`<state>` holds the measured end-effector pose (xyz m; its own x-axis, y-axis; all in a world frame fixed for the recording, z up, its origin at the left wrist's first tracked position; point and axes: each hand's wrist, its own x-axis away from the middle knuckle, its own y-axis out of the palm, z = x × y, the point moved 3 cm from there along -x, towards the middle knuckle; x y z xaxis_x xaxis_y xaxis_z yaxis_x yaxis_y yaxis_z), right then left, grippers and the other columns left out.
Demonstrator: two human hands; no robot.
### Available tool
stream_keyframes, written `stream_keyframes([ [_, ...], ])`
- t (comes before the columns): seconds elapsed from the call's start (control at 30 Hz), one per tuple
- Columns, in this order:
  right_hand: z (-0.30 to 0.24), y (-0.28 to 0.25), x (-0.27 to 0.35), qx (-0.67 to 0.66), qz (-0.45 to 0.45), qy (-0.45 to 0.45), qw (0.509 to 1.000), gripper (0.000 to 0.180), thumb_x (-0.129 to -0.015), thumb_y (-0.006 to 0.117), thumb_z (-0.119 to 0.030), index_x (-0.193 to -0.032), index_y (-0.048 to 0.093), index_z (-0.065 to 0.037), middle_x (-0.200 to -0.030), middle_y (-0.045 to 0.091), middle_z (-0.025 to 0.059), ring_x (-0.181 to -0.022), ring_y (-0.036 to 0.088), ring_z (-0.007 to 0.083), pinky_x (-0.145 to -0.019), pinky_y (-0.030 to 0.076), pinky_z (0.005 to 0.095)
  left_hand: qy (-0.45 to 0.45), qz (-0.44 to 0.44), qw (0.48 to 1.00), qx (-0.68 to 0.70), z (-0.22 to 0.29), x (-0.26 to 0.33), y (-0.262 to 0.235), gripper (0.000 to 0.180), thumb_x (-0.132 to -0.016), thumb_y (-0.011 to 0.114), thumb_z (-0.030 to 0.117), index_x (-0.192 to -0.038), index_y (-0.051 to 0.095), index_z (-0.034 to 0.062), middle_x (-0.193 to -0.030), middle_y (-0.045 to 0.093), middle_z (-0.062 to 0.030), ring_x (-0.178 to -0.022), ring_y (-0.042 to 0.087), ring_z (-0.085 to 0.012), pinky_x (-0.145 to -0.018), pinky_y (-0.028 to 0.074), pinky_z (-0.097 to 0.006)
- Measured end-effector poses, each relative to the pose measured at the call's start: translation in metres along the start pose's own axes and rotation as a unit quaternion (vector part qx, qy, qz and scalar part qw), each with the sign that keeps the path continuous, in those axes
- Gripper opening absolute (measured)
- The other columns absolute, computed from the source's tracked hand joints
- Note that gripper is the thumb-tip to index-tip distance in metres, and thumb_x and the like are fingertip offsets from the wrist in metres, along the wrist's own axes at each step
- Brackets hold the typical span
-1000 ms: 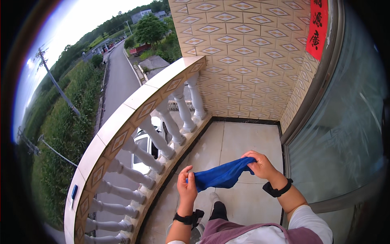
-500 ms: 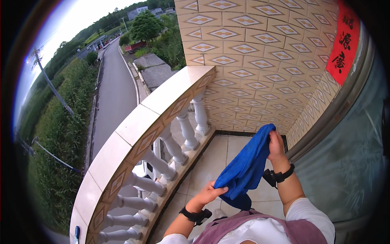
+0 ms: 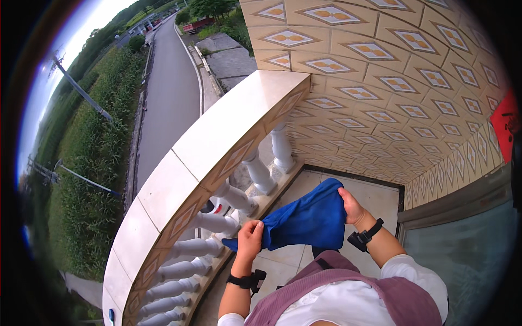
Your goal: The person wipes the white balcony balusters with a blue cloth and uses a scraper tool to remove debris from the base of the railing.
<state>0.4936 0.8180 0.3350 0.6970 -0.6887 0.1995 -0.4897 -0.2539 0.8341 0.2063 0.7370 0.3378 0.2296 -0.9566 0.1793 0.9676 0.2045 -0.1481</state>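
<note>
Black characters [image 3: 509,123] on a red strip [image 3: 498,126], which we see on the tiled wall [image 3: 380,81], far right, cut off by the view's dark rim, too partial to read

Here's left hand [image 3: 251,239] — closed in tight pinch, left forearm [image 3: 232,299] near upright. Right hand [image 3: 352,207] well apart, higher in view, pinching too — right forearm [image 3: 387,244] slanting inward, wrist tilted left.

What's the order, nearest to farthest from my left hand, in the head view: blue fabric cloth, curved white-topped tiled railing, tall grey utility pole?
1. Blue fabric cloth, gripped in your left hand.
2. Curved tiled railing, to its left.
3. Grey utility pole, far left, beyond the railing.
</note>
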Motion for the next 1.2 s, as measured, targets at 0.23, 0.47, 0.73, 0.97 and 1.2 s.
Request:
stream_keyframes([
  [0.23,0.013,-0.06,-0.092,0.339,-0.22,0.177,0.897,0.053,-0.096,0.026,-0.042,-0.124,0.046,-0.001,-0.118,0.052,0.005,-0.101,0.051,0.0147,-0.091,0.038,0.0272,-0.193,0.057,0.893,0.403,0.025,-0.066,0.056,0.021,-0.093,0.045,0.02,-0.103,0.053,0.0027,-0.095,0.06,-0.0063,-0.085,0.059,-0.0158,-0.079,0.049,-0.029],
  [0.47,-0.004,-0.136,-0.154,0.479,0.158,0.012,0.863,0.053,-0.087,0.051,-0.047,-0.096,0.048,0.005,-0.086,0.054,0.0123,-0.082,0.054,0.023,-0.076,0.043,0.0303,-0.195,0.016,0.921,0.337,0.007,-0.106,0.093,0.048,-0.07,0.063,-0.005,-0.114,0.045,0.0018,-0.11,0.055,-0.0086,-0.1,0.055,-0.0193,-0.091,0.043,-0.031],
  [0.73,-0.047,-0.178,-0.226,0.739,0.184,-0.037,0.648,0.032,-0.079,0.063,-0.029,-0.089,0.058,0.001,-0.083,0.049,0.0173,-0.077,0.052,0.0342,-0.067,0.043,0.0401,-0.077,0.086,0.988,0.106,0.02,-0.134,0.097,0.034,-0.074,0.051,-0.005,-0.107,0.052,-0.0012,-0.098,0.057,-0.0055,-0.086,0.053,-0.0109,-0.079,0.042,-0.024],
  [0.97,0.011,-0.203,-0.302,0.723,0.213,-0.231,0.615,0.029,-0.076,0.066,-0.028,-0.095,0.061,-0.008,-0.087,0.051,0.013,-0.081,0.052,0.0305,-0.066,0.045,0.0387,0.256,0.194,0.926,-0.198,-0.048,-0.152,0.074,0.026,-0.075,0.049,-0.006,-0.1,0.055,-0.0007,-0.098,0.058,-0.0148,-0.087,0.057,-0.0226,-0.08,0.044,-0.031],
  [1.2,0.06,-0.232,-0.383,0.381,0.16,-0.346,0.842,0.031,-0.082,0.064,-0.026,-0.09,0.044,-0.004,-0.069,0.05,0.0038,-0.06,0.05,0.011,-0.054,0.043,0.0246,0.378,0.324,0.859,-0.119,-0.125,-0.191,0.051,0.029,-0.081,0.054,0.007,-0.108,0.046,0.0018,-0.11,0.05,-0.0116,-0.1,0.049,-0.0216,-0.091,0.037,-0.034],
])
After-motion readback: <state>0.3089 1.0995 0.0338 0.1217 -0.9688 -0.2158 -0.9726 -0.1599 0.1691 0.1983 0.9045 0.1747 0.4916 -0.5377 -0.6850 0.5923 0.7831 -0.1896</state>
